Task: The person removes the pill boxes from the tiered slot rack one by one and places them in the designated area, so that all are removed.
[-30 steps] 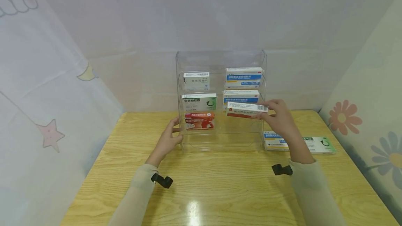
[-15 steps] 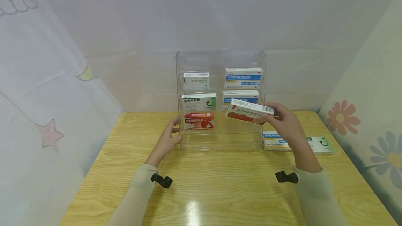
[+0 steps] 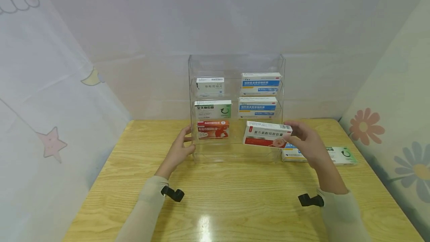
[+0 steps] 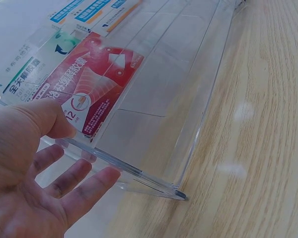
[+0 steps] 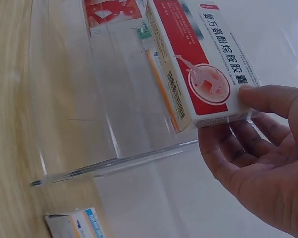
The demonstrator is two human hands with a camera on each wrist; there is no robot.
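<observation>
My right hand (image 3: 309,143) holds a red-and-white medicine box (image 3: 263,134) by its right end, thumb on the printed front and fingers behind. The box is tilted slightly, in front of the lower right part of a clear acrylic display rack (image 3: 235,61). In the right wrist view the medicine box (image 5: 208,84) overlaps the rack's tiers. My left hand (image 3: 178,152) grips the rack's left side edge. The left wrist view shows its thumb over the front, beside a red medicine box (image 4: 97,82), with the other fingers (image 4: 84,191) behind the clear side panel.
In the rack's left column, a white box (image 3: 209,88) and a green-and-white box (image 3: 213,110) stand above the red one. Two blue-and-white boxes (image 3: 260,84) fill the right column's upper tiers. More boxes (image 3: 342,156) lie on the wooden table (image 3: 215,197) at right.
My right hand has lowered the red-and-white medicine box and shifted slightly right, turning its printed front more toward the head camera. The left hand stays on the rack.
</observation>
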